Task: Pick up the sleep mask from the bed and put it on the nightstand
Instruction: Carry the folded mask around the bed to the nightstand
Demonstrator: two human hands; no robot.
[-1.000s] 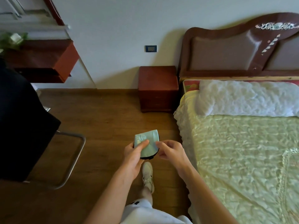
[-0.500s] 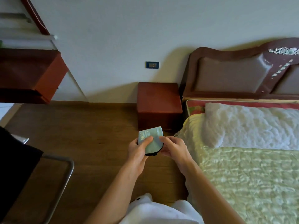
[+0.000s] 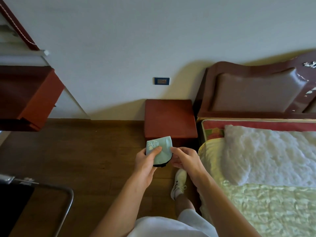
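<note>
The sleep mask (image 3: 161, 147) is pale green with a black underside, folded in half. I hold it in the air just in front of the nightstand's front edge. My left hand (image 3: 147, 160) grips its left side with the thumb on top. My right hand (image 3: 184, 159) pinches its right edge. The nightstand (image 3: 170, 118) is a reddish-brown wooden cabinet against the wall, with a bare top. The bed (image 3: 266, 202) lies to the right with a pale green quilt.
A white pillow (image 3: 270, 154) lies at the head of the bed, under a brown headboard (image 3: 256, 89). A metal-framed chair (image 3: 51, 199) stands at the lower left. A red-brown desk (image 3: 29, 98) juts from the left wall. My white shoe (image 3: 178, 183) is on the wooden floor.
I have stepped closer to the nightstand, which now looks larger and sits right behind the mask. Both hands keep the same hold on the mask.
</note>
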